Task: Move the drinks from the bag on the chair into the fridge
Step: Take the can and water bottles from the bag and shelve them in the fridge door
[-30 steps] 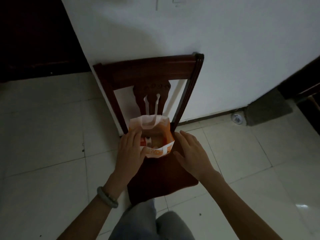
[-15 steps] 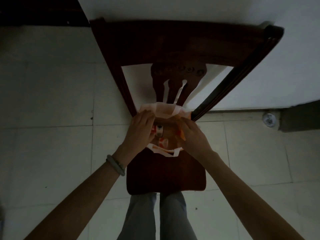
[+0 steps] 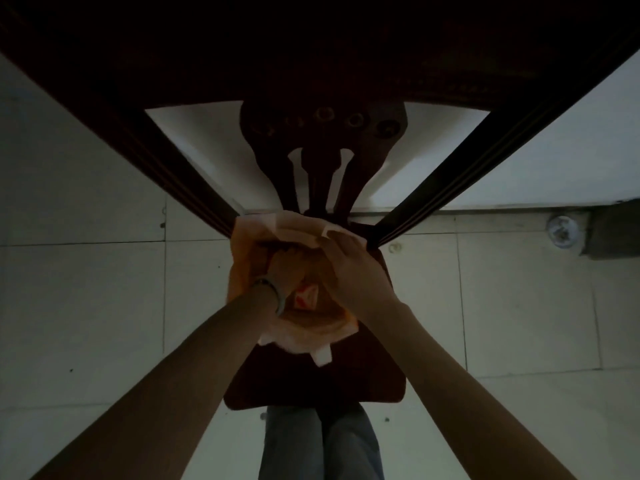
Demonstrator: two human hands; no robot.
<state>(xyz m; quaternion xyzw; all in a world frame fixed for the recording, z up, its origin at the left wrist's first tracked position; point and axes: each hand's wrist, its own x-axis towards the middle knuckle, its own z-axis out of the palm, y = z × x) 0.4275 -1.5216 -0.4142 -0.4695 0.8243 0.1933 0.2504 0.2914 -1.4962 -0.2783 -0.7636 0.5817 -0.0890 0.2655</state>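
Our left hand [image 3: 287, 268] reaches inside the bag [image 3: 242, 244], grip possibly closed; our right hand [image 3: 349, 268] pinches its rim on the chair [image 3: 363, 382].

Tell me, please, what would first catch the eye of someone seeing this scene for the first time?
First, the orange-and-white bag glowing at the centre, standing on the seat of the dark wooden chair. The left hand reaches down inside it while the right hand grips its far rim. Above, the chair's carved backrest looms dark against the white wall.
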